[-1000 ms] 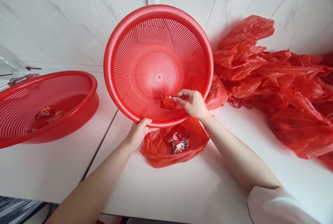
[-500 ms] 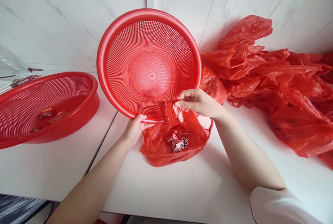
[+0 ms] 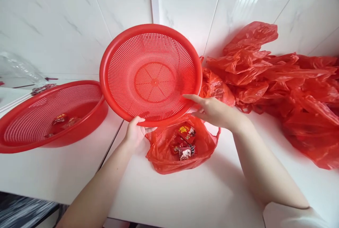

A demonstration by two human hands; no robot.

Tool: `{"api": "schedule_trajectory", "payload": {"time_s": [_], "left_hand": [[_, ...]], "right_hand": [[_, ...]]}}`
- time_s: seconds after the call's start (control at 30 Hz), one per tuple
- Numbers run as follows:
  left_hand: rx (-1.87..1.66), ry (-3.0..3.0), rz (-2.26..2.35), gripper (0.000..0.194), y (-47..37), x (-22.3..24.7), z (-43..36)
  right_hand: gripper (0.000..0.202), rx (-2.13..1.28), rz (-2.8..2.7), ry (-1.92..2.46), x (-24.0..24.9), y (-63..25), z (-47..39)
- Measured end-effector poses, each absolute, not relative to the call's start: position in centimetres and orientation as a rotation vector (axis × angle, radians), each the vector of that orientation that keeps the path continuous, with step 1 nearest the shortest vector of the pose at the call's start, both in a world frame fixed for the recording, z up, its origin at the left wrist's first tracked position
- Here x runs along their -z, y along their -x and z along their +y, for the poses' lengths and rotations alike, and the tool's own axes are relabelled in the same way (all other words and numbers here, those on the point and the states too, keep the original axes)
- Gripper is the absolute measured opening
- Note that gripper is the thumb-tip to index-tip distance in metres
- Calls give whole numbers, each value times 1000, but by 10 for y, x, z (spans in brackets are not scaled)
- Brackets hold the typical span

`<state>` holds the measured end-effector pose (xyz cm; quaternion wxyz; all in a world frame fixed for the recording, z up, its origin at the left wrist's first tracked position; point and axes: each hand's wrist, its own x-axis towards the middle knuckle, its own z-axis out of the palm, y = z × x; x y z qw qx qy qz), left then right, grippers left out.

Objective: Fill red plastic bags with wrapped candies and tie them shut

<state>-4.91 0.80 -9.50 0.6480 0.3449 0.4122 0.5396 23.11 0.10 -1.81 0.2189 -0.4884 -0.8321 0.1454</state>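
As I judge it, mid-frame basket [image 3: 154, 72]: light, stiff; hold by rim [image 3: 150, 28].
Left hand [image 3: 134, 134]: grasping rim.
Right hand [image 3: 210, 110]: spread near rim, gripping nothing.

Your left hand [image 3: 133, 135] is partly hidden behind the tilted basket [image 3: 155, 74], the bottom edge cuts off your right sleeve [image 3: 290, 215], the right edge crops the red bag pile [image 3: 280, 79], and packets [image 3: 59, 119] in the side basket [image 3: 99, 120] are too small to read.
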Motion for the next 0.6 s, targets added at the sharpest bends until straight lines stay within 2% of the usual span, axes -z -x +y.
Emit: {"api": "schedule_trajectory", "payload": {"time_s": [0.1, 0.27, 0.4, 0.47, 0.53, 0.6], "left_hand": [[-1214, -879, 897, 18, 59, 88, 11], [-926, -1521, 945, 51, 104, 57, 11], [-1195, -1766, 1715, 72, 149, 40, 4], [-1078, -1632, 2108, 81, 165, 41, 4], [-948, -1481, 2309, 83, 176, 47, 5], [-932, -1415, 2424, 76, 178, 52, 8]], "right_hand": [[42, -28, -2164, 1293, 29, -231, 14], [27, 251, -1841, 1144, 29, -229, 17], [31, 331, -1603, 1158, 20, -241, 11], [35, 364, -1498, 1185, 16, -251, 10], [37, 416, -1431, 1188, 12, -262, 10], [36, 461, -1402, 1160, 10, -272, 11]]}}
